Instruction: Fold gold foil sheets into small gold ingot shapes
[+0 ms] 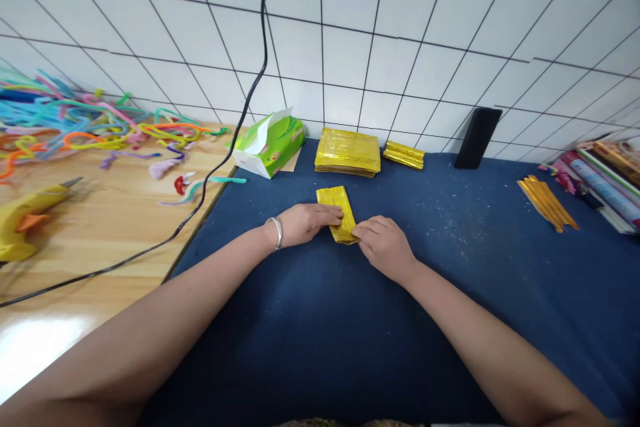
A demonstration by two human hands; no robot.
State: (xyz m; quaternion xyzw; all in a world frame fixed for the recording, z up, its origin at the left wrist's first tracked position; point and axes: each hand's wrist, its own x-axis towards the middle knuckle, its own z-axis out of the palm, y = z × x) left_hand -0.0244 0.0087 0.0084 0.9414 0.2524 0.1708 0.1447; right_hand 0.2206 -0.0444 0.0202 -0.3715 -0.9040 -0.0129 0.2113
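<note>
A folded piece of gold foil paper [336, 197] lies on the dark blue cloth, slightly tilted. My left hand [307, 221], with a silver bangle at the wrist, rests its fingers flat on the paper's middle. At the lower right corner of the paper, my right hand [383, 243] has its fingers pressed together on the edge. Behind them stands a stack of gold foil sheets [347, 150], and to its right is a small folded gold piece [404, 155].
Along the wall are a green tissue box [273, 143] and a black phone [479, 138]. Gold strips [547, 203] and books [607, 183] lie right. On the wooden table [145, 227] are colourful pipe cleaners [100, 130], a yellow glue gun [25, 220] and a black cable [250, 93].
</note>
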